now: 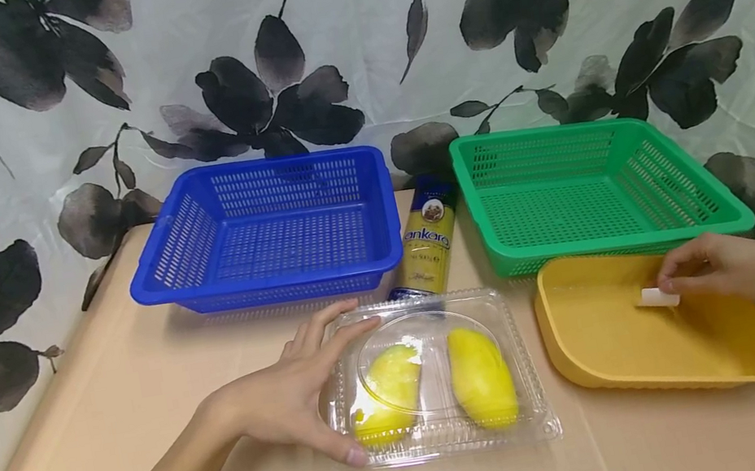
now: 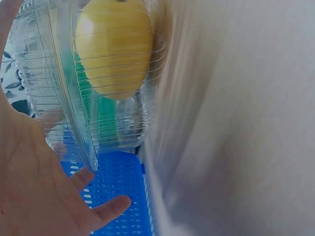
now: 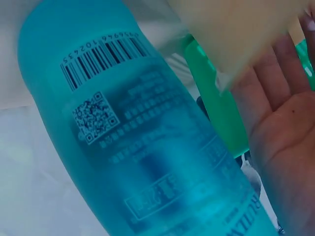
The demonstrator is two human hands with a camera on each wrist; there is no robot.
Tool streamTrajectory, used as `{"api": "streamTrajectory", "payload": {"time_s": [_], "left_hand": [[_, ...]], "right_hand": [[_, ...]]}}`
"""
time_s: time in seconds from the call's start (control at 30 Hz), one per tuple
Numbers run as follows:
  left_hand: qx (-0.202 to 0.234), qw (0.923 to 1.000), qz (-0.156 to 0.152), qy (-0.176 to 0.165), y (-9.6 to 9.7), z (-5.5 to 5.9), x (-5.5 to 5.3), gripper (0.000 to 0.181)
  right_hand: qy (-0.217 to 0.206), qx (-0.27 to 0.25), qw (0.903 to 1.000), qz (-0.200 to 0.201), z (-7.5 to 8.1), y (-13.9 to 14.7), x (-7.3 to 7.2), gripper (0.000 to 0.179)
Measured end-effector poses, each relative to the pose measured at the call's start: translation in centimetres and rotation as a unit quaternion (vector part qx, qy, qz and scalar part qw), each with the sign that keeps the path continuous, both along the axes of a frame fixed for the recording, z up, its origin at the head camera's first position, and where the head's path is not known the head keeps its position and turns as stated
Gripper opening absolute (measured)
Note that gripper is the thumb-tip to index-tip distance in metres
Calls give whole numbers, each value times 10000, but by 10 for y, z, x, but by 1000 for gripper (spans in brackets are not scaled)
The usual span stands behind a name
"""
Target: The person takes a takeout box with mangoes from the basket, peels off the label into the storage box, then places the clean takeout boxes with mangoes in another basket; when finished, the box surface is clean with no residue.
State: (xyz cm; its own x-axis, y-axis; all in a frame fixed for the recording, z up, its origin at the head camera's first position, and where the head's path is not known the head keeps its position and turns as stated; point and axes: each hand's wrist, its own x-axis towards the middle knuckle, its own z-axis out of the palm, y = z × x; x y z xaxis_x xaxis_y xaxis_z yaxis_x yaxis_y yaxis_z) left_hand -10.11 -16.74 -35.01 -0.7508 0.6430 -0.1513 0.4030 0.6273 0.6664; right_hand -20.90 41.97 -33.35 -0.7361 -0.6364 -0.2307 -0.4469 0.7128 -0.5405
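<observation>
A clear plastic clamshell container (image 1: 447, 443) holding two yellow mangoes (image 1: 483, 377) sits on the table in the middle. My left hand (image 1: 300, 400) spans its left side, thumb at the front edge and fingers at the back edge. In the left wrist view the palm is beside the ribbed plastic wall, and the little finger sticks out past it. Over a yellow tray (image 1: 611, 351) on the right, my right hand (image 1: 731, 266) pinches a small white rectangular piece (image 1: 657, 297) between thumb and fingers. The right wrist view hides that piece.
Behind stand a blue basket (image 1: 280, 275) and a green basket (image 1: 601, 241). A yellow spaghetti packet (image 1: 427, 244) lies between them. A turquoise bottle (image 3: 123, 123) lies right of the tray, partly under the right arm. Floral cloth (image 1: 390, 36) hangs behind the table.
</observation>
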Motion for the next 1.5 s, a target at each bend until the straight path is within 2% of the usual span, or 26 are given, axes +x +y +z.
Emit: {"api": "streamTrajectory", "payload": {"time_s": [0.1,0.2,0.3,0.4,0.57,0.9,1.13,1.3,1.5], "left_hand": [[26,10000,-6,-33,0,0,-1,126],[41,10000,-12,-84,0,0,-1,125],[47,9999,-13,-113,0,0,-1,125],[58,9999,-25,-86,-1,0,-1,125],[85,10000,-21,-40,-2,0,-2,125],[67,9999,-8,-111,-2,0,-2,124],[2,10000,-24,-8,-2,2,-2,125],[-39,10000,12,1,-4,3,-1,126],[-35,10000,-15,-62,-2,2,-2,126]], "right_hand": [[-236,-339,9980,479,-4,0,-2,16],[-643,-544,9942,673,-6,0,0,15],[-984,-396,9931,491,-5,-2,3,13],[-1054,23,9943,139,-1,-6,7,13],[-736,677,9949,-95,7,-13,10,17],[-136,1045,9942,201,27,-44,17,19],[89,1149,9926,395,40,-66,22,14],[377,1247,9899,562,49,-85,22,24],[552,1089,9915,449,56,-101,30,32]]}}
